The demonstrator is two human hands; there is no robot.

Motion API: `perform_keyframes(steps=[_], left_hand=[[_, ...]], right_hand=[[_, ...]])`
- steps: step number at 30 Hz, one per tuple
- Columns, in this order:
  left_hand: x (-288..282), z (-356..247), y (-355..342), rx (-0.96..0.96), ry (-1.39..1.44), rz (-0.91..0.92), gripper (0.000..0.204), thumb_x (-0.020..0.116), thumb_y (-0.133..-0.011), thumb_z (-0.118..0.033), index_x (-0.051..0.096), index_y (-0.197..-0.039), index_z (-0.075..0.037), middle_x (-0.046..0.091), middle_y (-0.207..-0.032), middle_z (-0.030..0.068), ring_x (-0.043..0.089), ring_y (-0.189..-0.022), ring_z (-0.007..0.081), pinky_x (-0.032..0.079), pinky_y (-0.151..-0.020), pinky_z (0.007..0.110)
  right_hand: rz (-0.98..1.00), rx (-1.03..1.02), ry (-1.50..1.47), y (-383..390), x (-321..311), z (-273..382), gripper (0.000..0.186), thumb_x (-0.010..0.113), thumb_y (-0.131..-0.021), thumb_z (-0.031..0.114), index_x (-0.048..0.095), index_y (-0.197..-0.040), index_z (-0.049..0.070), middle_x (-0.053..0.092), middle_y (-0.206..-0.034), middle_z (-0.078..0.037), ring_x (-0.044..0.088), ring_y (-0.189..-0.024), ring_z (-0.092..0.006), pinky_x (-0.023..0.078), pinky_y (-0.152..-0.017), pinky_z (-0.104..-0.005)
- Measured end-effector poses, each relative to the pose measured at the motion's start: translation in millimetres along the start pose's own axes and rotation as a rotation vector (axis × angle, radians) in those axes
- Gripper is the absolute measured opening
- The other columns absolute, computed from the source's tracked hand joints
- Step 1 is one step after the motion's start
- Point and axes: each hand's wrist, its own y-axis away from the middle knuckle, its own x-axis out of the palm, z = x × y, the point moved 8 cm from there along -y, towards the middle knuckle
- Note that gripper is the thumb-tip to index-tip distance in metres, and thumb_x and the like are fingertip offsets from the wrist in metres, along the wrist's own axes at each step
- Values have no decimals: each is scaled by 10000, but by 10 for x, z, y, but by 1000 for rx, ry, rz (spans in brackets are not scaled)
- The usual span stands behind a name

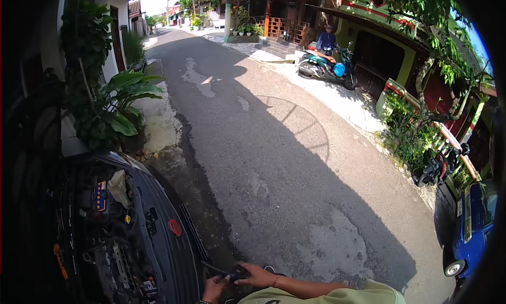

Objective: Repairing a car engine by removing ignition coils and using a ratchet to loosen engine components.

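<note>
At the lower edge my left hand (215,289) is closed around a slim dark object (215,267), whose kind I cannot make out. My right hand (256,275) meets it from the other side, its fingertips bent in at the object's near end; whether they grip it is hard to see. Both hands are beside the front of a dark car (174,262), where the engine bay (113,246) lies uncovered. In the bay show a battery (100,196) with a blue and orange label and a yellow cap (127,218). A red oval piece (175,227) sits on the car's front.
A grey road (253,146), half in shade, runs ahead. Leafy plants (126,93) stand beyond the car. Across the road a person (326,40) is behind a green scooter (329,67). At right are a blue car (474,235) and a motorcycle (440,167).
</note>
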Motion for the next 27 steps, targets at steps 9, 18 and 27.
perform_keyframes(steps=[9, 18, 27], left_hand=[[1011, -329, -375, 42, 98, -30, 193, 590, -967, -243, 616, -961, -52, 602, -833, -2, 599, -721, 126, 514, -662, 291], [1471, 353, -955, -33, 534, -66, 211, 501, -926, -232, 621, -890, -62, 618, -776, 77, 625, -830, 211, 476, -828, 388], [915, -430, 9, 234, 859, -177, 194, 568, -945, -260, 603, -930, -70, 646, -820, 67, 643, -764, 203, 539, -811, 427]], right_hand=[[-240, -240, 92, 253, -957, -256, 650, 764, -813, 372, 515, -1286, 2, 620, -1190, -186, 630, -1086, -311, 497, -957, -398], [-1, -110, -82, 536, -1667, -396, 412, 720, -878, 206, 565, -1192, -11, 665, -1118, -129, 665, -977, -184, 530, -875, -324], [7, -65, -422, 425, -1444, -848, 420, 630, -922, 143, 482, -1277, -26, 617, -1188, -160, 643, -1037, -257, 518, -890, -347]])
